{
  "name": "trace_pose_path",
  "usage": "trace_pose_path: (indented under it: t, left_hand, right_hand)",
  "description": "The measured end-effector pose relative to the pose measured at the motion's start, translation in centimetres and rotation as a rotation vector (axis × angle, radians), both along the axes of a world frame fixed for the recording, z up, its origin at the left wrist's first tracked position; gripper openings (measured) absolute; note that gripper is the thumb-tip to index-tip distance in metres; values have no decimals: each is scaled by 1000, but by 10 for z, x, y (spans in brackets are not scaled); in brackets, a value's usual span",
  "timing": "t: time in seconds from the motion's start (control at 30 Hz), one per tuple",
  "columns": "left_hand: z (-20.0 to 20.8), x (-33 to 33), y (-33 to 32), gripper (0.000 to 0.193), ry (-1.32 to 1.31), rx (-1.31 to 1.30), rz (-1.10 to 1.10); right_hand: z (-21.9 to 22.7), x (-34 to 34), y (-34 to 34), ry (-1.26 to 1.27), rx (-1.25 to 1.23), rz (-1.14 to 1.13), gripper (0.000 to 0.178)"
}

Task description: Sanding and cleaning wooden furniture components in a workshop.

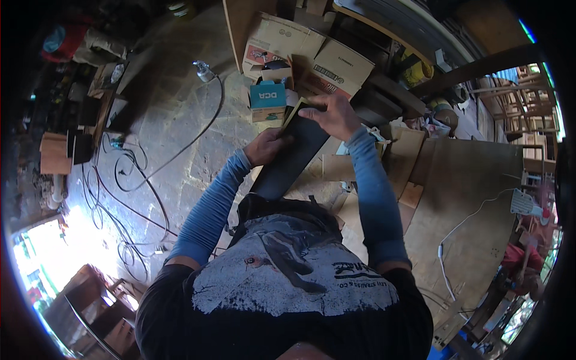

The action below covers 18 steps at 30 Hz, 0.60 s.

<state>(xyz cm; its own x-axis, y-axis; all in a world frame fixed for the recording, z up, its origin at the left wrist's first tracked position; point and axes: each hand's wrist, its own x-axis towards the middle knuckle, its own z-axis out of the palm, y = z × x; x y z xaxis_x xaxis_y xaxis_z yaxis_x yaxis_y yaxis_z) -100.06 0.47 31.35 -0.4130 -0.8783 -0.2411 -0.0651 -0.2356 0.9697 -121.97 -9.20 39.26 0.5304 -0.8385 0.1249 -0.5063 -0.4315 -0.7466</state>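
A long dark board [289,157] slants in front of me, its near end close to my body. A thin yellowish edge [292,115] shows along its far left side. My left hand [267,147] is closed round the board's left edge, the fingertips partly hidden behind it. At the far end, my right hand [336,117] is closed on the top corner, thumb on the dark face and index finger over the end. Whether the yellowish edge is a separate strip cannot be made out. Just beyond the board's far end stands a small teal box [267,96].
Large cardboard cartons [336,63] stand behind the teal box. A wide brown panel [462,204] lies to the right, with a white cord [442,249] on it. Left, a cable [221,102] runs across the floor from a metallic fitting [204,73] toward more tangled cables [123,234].
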Motion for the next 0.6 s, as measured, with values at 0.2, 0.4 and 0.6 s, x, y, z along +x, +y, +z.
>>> trace_pose_path:
  t: [0.2, 0.4, 0.6]
  left_hand:
    - [11, 14, -45, 33, -130, -244, 243]
    - [27, 20, -79, 33, -125, -148, 140]
    - [24, 3, -88, 28, -179, -44, 143]
  right_hand:
    - [-17, 15, -42, 13, -47, -192, 26]
    - [-48, -4, -77, -350, -46, -192, 24]
    - [-47, -28, -101, -217, 51, -131, 26]
